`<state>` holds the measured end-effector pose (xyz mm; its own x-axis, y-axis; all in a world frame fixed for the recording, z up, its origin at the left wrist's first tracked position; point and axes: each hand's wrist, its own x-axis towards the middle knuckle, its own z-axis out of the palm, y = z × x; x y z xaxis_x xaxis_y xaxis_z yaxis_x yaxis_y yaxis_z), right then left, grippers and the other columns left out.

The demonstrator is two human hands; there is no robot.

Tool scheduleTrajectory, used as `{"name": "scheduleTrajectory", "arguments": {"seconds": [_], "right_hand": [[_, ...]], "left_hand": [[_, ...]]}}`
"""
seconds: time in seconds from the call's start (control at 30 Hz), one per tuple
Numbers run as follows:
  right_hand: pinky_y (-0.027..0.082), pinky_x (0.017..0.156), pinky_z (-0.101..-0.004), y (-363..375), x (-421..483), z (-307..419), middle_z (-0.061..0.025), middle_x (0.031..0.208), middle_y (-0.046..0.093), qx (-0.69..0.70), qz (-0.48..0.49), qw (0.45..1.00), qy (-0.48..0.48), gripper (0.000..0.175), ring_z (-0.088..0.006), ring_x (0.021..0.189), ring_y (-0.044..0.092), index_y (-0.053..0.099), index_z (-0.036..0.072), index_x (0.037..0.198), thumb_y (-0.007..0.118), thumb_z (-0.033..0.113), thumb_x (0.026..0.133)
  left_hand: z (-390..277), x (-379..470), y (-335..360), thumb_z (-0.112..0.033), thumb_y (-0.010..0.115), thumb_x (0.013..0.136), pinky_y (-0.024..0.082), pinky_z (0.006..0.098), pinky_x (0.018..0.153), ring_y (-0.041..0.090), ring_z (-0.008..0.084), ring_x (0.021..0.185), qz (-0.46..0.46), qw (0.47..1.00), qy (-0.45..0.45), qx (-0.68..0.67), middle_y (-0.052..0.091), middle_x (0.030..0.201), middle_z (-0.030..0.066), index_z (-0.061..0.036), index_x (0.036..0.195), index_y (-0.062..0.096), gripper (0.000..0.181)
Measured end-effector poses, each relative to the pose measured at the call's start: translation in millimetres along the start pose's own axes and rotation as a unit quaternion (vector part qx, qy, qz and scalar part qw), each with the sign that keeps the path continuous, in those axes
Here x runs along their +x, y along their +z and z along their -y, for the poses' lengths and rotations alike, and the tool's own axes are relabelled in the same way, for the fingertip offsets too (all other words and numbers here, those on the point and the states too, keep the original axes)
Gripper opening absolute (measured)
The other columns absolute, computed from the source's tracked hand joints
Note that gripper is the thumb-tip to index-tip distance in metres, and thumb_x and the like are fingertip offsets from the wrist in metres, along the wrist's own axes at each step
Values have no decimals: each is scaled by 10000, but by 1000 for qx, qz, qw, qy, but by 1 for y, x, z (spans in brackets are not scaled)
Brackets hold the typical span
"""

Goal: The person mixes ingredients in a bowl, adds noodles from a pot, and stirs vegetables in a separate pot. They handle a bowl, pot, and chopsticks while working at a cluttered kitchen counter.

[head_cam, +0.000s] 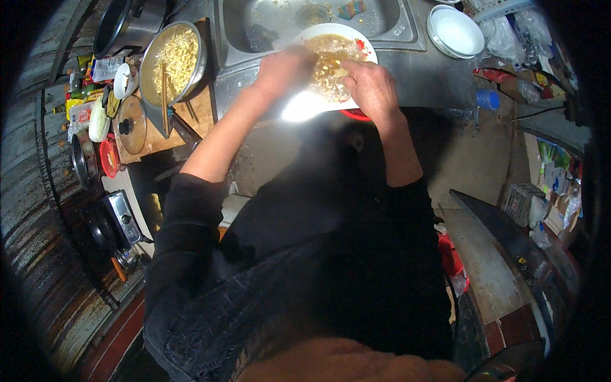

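A white basin [329, 28] of water and loose soybean sprouts [329, 67] is in front of me at the sink's near edge. Red marks show on its inner wall. My left hand [289, 69], blurred by motion, reaches over the basin's left side; its fingertips are hard to make out. At the right side, my right hand [374, 88] has thumb and fingers bent down at the sprouts, and whether it pinches one is unclear. To the left, a metal bowl [201, 71] holds many soybean sprouts, with wooden chopsticks [164, 98] across its near rim.
Behind the basin lies a stainless steel sink [286, 14] with a dark scouring pad [260, 38]. White bowls [456, 31] are stacked at right. A wooden board [203, 107] at left carries a glass lid [132, 125] and a dark-handled knife [184, 129]. A napa cabbage [99, 122] lies beyond.
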<state>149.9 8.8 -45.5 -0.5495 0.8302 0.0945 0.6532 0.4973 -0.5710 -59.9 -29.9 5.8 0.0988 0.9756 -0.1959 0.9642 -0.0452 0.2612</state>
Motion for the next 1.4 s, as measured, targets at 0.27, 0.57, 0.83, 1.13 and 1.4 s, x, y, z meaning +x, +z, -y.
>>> {"name": "scheduleTrajectory", "arguments": {"seconds": [0.27,0.57,0.83,1.13,1.4], "right_hand": [[503,800,-405,31,4,23,-108,852,680,-35,14,993,-108,165,-295,867,638,745,101,889,721,218,775],[514,841,-398,7,6,10,-105,945,670,39,-14,995,-93,189,-301,927,643,738,79,952,713,96,765],[533,768,-309,-7,5,27,-130,965,698,205,-16,978,-13,217,-215,856,680,711,35,1045,710,69,830],[528,790,-276,-15,4,31,-121,971,733,280,-9,958,63,198,-133,867,679,711,34,1078,676,96,894],[516,814,-322,-14,3,24,-135,1015,715,315,-11,944,103,222,-222,894,684,716,49,1052,616,188,910]], "left_hand": [[8,11,28,-259,607,817,543,455,775,672,359,871,22,998,51,8,694,986,172,-141,1094,678,310],[41,14,22,-108,676,808,515,302,745,637,128,795,126,876,-13,-466,716,843,37,-87,931,744,142],[26,15,9,-115,643,926,514,221,707,639,99,819,178,801,-107,-561,725,918,64,15,1027,707,176],[14,8,-9,-73,557,968,578,235,784,689,157,911,196,692,-130,-682,702,1047,163,83,1165,608,257],[14,10,-2,-60,581,947,576,274,846,696,193,949,201,719,-91,-660,704,1040,168,78,1128,634,233]]}}
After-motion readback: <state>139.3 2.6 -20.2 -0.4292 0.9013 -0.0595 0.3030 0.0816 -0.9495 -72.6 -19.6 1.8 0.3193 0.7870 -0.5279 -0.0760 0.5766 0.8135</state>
